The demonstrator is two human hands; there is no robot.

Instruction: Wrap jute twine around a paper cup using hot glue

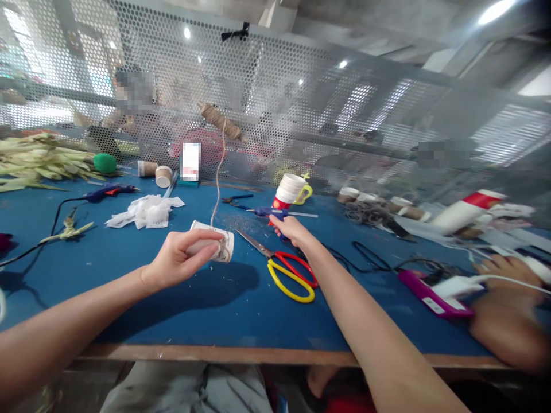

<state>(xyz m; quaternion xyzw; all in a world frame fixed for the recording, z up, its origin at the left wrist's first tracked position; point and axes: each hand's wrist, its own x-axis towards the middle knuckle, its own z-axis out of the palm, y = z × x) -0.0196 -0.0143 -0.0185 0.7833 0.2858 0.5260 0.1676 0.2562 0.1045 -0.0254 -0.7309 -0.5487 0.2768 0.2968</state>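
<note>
My left hand (185, 255) is closed around a white paper cup (228, 245) lying on its side above the blue table. Twine (218, 183) runs from the cup up to a brown twine spool (221, 121) hung against the perforated screen. In my right hand (290, 228) is a blue glue gun (275, 213), its fingers wrapped round the handle and its nozzle pointing left. Just below the right hand lie scissors (275, 256) with one red and one yellow handle, blades toward the cup. Behind the glue gun stands a stack of paper cups (290, 188).
A second glue gun (109, 192), crumpled white material (146, 211) and pliers (235, 201) lie toward the back. At right are a purple power strip (434, 293), cables and another person's arm (508, 321). Pale dried leaves (43, 160) fill the far left. The perforated screen (267, 74) bounds the table's back.
</note>
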